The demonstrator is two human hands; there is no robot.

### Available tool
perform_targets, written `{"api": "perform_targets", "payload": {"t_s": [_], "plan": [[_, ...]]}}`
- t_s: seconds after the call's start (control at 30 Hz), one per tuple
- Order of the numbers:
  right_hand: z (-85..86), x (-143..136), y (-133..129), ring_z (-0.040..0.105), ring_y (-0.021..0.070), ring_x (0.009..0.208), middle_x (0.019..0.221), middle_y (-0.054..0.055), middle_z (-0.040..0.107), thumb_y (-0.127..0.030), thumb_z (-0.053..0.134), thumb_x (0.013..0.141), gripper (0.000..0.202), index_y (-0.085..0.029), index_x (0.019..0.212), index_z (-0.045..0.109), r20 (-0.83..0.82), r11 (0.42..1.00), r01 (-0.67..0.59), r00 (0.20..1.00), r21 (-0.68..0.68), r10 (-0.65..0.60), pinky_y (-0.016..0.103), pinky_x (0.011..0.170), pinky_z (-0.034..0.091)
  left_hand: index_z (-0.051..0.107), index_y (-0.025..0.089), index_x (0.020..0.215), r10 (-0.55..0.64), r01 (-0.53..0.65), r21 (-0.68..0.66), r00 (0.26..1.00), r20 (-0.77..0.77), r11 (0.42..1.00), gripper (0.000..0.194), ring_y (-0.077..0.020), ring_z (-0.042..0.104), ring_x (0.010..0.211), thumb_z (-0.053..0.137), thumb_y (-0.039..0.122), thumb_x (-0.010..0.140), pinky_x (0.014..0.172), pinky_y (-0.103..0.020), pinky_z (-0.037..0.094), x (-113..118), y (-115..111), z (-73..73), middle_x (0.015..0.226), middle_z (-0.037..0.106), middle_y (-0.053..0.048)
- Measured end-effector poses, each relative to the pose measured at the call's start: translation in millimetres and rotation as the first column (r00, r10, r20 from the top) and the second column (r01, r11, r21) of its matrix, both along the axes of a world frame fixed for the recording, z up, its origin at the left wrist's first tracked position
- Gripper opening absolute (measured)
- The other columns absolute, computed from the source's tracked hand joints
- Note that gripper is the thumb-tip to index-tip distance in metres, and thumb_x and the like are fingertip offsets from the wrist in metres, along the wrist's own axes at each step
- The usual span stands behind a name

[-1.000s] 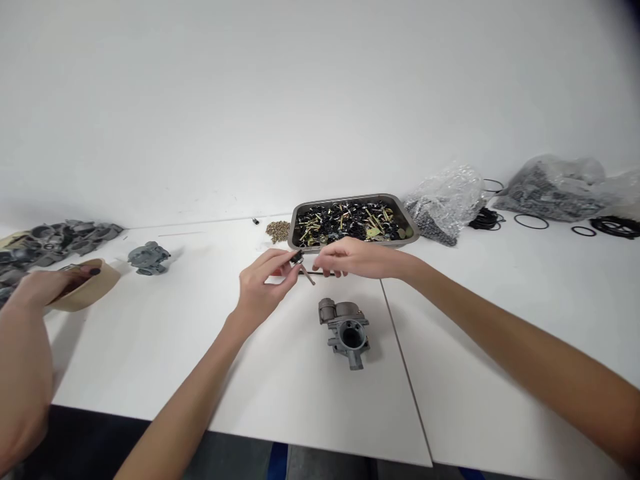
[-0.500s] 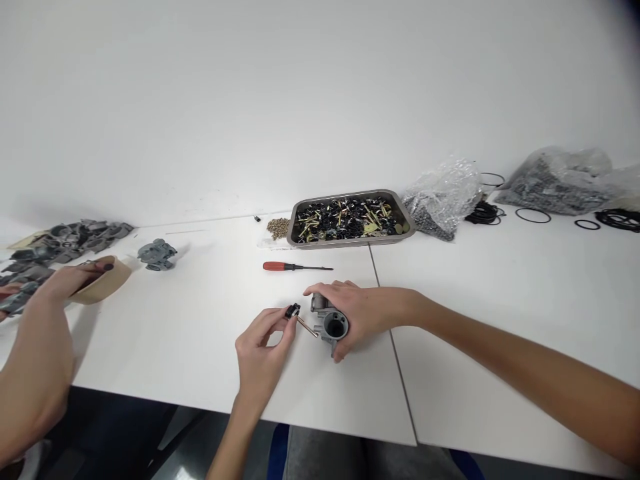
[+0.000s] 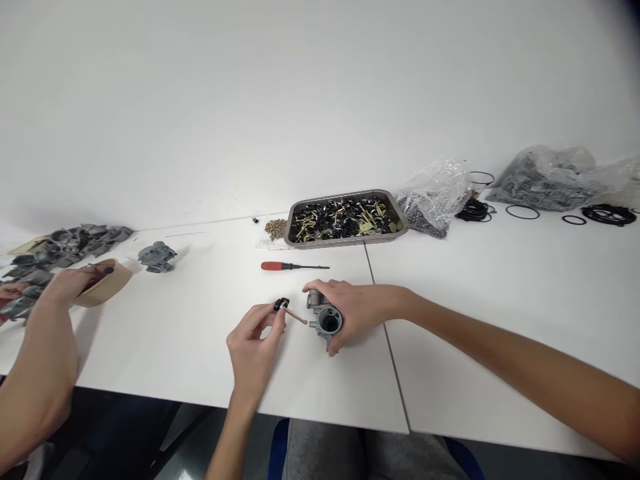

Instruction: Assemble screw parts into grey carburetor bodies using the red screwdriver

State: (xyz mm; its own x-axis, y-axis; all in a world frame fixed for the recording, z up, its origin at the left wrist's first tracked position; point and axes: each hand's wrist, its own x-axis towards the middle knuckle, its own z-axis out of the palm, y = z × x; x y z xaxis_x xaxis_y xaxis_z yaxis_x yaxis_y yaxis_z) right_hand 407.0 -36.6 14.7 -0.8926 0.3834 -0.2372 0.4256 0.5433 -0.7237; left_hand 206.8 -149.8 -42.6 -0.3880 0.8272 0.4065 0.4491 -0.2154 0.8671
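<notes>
Spreading wide and bare, the white table (image 3: pixel 475 320) leaves me room; my right hand (image 3: pixel 357 310) grips the carburetor body (image 3: pixel 324 321) near its front edge, my left hand (image 3: pixel 253 347) pinching a black-capped screw (image 3: pixel 287 309) beside it.

Carburetor body (image 3: pixel 325 321): grey cast metal, resting on the white surface (image 3: pixel 200 333) near its front edge, round bore facing up and toward the viewer. Right hand (image 3: pixel 357 310) wraps it from the right side. Small pin part (image 3: pixel 287 309): black knurled cap with a thin brownish stem, pinched in the left hand (image 3: pixel 253 347), stem tip pointing at the body, just beside it.
</notes>
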Motion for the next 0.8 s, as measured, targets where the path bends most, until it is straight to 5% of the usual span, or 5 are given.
{"api": "perform_targets", "payload": {"t_s": [0.2,0.63,0.8], "plan": [[1.6,-0.2,0.2,0.043,0.0330,0.123,0.134,0.013,0.046,-0.045,0.084,0.060,0.101,-0.021,0.141,0.031,0.009,1.000,-0.001,1.000,0.000,0.001,0.038,0.093,0.040,0.070,0.017,0.089,-0.025,0.025,-0.008,1.000,-0.001,1.000,0.014,-0.0102,0.059,0.061,0.070,0.028,0.081,0.060,-0.025,0.053,0.2,-0.1,1.1,0.082,0.066,-0.003],[-0.2,-0.3,0.9,0.041,0.0323,0.125,0.136,0.014,0.044,-0.045,0.084,0.061,0.104,-0.019,0.144,0.027,-0.010,1.000,-0.016,1.000,-0.017,0.016,0.038,0.099,0.038,0.069,0.015,0.082,0.117,-0.104,-0.092,0.981,0.153,0.990,0.017,-0.0105,0.057,0.057,0.074,0.030,0.076,0.062,-0.024,0.051,17.9,-15.1,-2.4,0.064,0.062,0.000],[-0.6,-1.5,0.6,0.042,0.0320,0.124,0.134,0.014,0.045,-0.045,0.084,0.061,0.103,-0.018,0.143,0.028,-0.013,1.000,-0.018,1.000,0.008,0.018,0.037,0.098,0.038,0.073,0.017,0.088,-0.055,0.072,-0.083,0.980,0.190,0.994,0.016,-0.0137,0.063,0.066,0.068,0.030,0.082,0.062,-0.026,0.054,39.3,-25.0,-3.9,0.087,0.067,-0.006]]}}
